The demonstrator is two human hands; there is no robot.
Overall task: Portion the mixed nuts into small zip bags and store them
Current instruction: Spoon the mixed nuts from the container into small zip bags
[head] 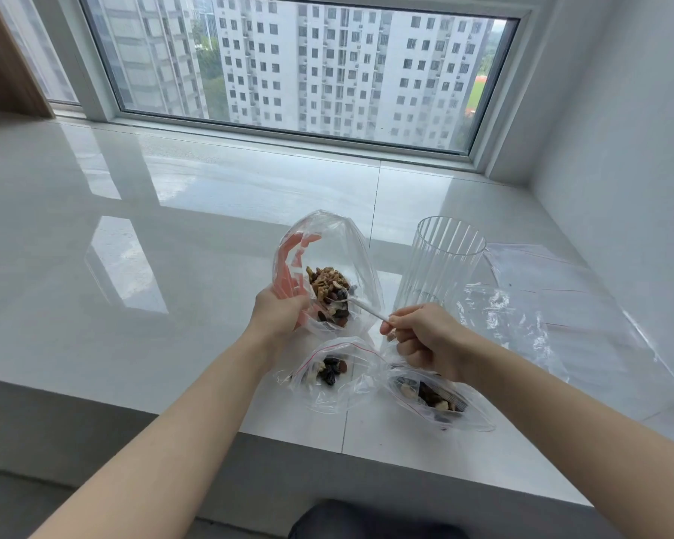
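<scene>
A: Left hand [275, 311]?
B: Fingers clamped on big bag [327, 262] of mixed nuts [329, 293], held open above the bench [172, 247].
A: Right hand [429, 344]?
B: Fingers pinch spoon [360, 305], bowl in the nuts. Two small zip bags [333, 373] [430, 396] lie just below, on the bench.

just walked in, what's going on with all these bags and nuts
A person is portioning mixed nuts at a white ledge. The left hand holds the big bag open while the right hand digs a white spoon into it. Two small zip bags in front already hold some nuts. A clear ribbed cup stands empty.
</scene>
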